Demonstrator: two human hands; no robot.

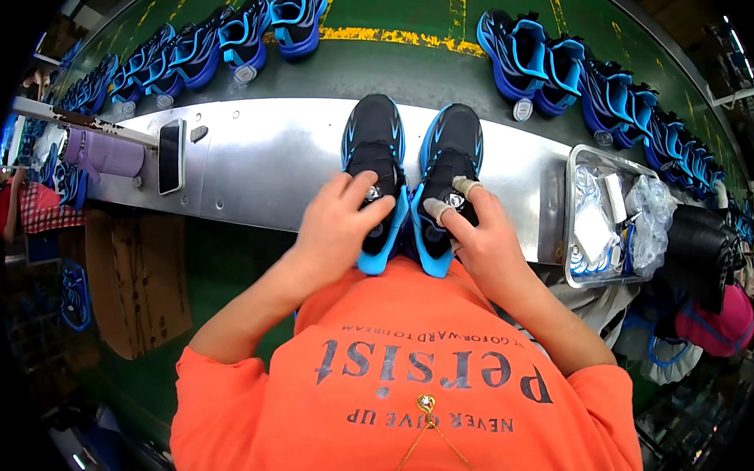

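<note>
We've got left shoe (373, 150) and right shoe (452, 154) side by side on the metal desk (270, 166)! Our left hand (337, 221) and right hand (485, 231) each have a grip pinching a dial (455, 200), with a filled tray (570, 220) rightward, a phone (170, 156) left.

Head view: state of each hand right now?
Left hand: partly curled, thumb and finger about the left shoe dial; firm grip can't be told.
Right hand: partly curled, thumb and finger about the right shoe dial; grip likewise unclear.
</note>
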